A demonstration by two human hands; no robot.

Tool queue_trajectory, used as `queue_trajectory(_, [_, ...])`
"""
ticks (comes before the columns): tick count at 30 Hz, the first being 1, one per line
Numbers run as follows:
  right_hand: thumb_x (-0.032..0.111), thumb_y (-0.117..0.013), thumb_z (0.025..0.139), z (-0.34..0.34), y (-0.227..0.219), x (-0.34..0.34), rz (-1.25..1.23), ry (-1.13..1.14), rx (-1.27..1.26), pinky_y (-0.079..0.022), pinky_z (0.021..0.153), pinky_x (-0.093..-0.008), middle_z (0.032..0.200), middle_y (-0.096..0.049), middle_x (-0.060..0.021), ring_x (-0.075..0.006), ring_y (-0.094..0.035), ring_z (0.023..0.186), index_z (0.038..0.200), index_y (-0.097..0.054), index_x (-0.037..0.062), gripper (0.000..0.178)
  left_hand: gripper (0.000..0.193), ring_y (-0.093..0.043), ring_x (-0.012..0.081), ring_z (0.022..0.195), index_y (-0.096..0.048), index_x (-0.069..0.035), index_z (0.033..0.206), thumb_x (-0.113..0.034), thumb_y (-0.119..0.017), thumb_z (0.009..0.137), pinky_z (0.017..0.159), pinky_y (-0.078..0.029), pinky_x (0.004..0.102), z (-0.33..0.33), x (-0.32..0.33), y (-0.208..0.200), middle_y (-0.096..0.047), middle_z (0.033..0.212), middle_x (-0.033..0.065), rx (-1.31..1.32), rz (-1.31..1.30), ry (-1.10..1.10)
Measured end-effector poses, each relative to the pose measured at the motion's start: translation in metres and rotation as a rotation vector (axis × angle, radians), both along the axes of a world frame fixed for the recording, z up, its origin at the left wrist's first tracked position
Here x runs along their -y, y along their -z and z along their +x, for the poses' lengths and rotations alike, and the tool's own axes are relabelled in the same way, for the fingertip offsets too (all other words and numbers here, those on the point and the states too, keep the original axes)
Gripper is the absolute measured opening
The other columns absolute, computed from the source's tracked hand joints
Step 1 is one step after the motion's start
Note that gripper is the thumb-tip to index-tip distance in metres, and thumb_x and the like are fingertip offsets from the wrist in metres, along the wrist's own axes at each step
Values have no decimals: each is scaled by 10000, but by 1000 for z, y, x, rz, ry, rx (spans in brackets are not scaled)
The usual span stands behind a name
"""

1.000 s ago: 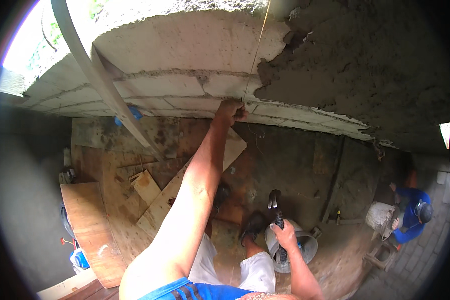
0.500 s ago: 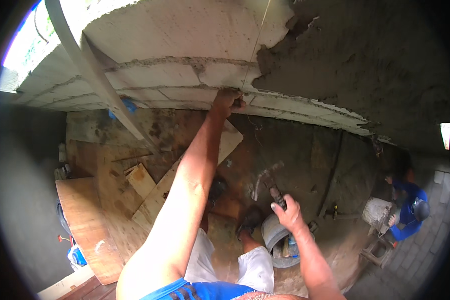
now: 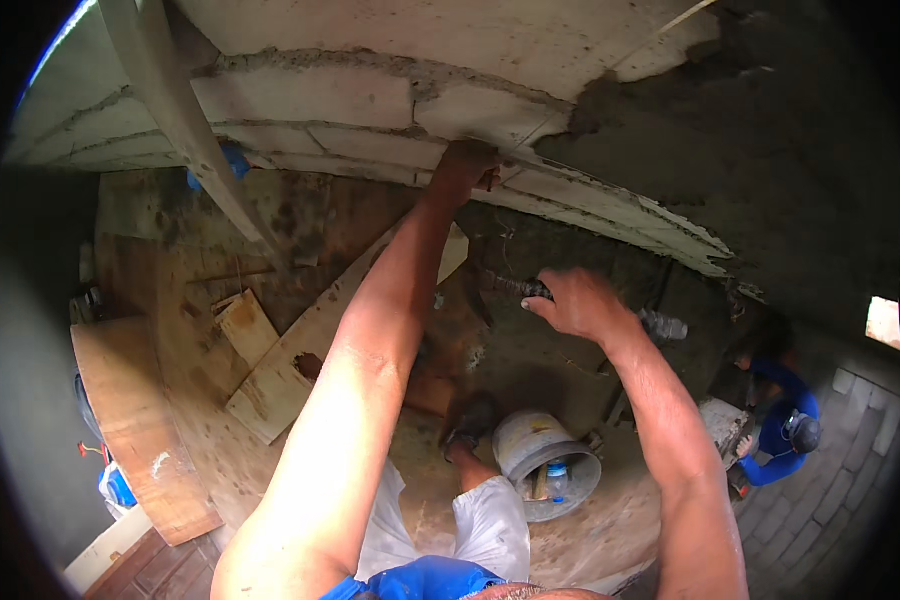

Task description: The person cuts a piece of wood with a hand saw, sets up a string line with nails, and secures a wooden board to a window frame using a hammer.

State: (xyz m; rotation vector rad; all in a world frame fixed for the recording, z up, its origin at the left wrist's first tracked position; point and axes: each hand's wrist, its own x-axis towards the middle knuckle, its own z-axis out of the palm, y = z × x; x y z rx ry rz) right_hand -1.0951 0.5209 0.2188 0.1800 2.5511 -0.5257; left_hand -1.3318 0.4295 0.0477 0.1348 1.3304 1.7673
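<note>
My left hand [image 3: 467,168] is closed in a pinch against the block wall [image 3: 365,98], at the edge of the grey plaster [image 3: 690,150]. A short thin piece, looking like a nail [image 3: 491,182], shows at its fingertips. A string [image 3: 670,25] runs down the wall toward this hand. My right hand [image 3: 582,302] is wrapped round the dark, wound grip of a hammer [image 3: 515,286], its head pointing left below the left hand. The hammer head is dim and blurred against the boards.
A slanted wooden pole [image 3: 185,120] leans at the left. Boards [image 3: 145,430] cover the platform. A bucket [image 3: 540,440] holding a bottle stands by my foot. At the right, a person in blue [image 3: 782,425] works near a pale block-like container [image 3: 722,422].
My right hand has lifted the hammer up toward the wall, turning its head to the left. The left hand stays at the wall. The view has shifted a little.
</note>
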Motion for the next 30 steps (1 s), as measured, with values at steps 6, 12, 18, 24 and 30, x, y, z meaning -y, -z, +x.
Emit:
queue_trajectory(6, [476,-604,906,-41,20,-20,105,8,127,-515,824,-521,948,-692,-246,-413,-666,923,1070,-679,25,486,136,-633,152,623,-678,-25,812,-157,-708,801,579,-541,314,12,-12,-4,-647,733,58,8,81,-93])
queue_trajectory(12, [496,-611,901,-37,20,4,91,-31,118,-512,824,-525,965,-689,-253,-435,-656,933,1073,-676,10,519,195,-657,196,677,-632,-24,989,-113,-741,853,644,-584,383,1,-3,12,-660,822,91,52,74,-58])
queue_trajectory(18, [482,-620,899,-42,35,-19,81,-18,163,-519,834,-511,1004,-685,-259,-430,-654,962,1079,-674,-8,525,107,-637,169,646,-666,-26,879,-116,-719,860,599,-548,332,2,-14,0,-657,766,69,45,71,-3])
queue_trajectory(24, [482,-618,900,-48,9,8,69,-51,229,-518,837,-503,1023,-683,-255,-429,-655,955,1087,-675,1,519,151,-630,164,640,-682,-13,908,-145,-731,853,586,-529,317,-5,3,-1,-657,756,67,-9,-49,34])
queue_trajectory(30, [516,-598,902,-44,37,-29,88,-188,75,-519,851,-503,1011,-690,-246,-425,-659,951,1063,-689,21,528,118,-605,153,620,-679,-1,858,-115,-712,861,577,-520,308,-3,-1,-7,-657,769,77,30,21,9])
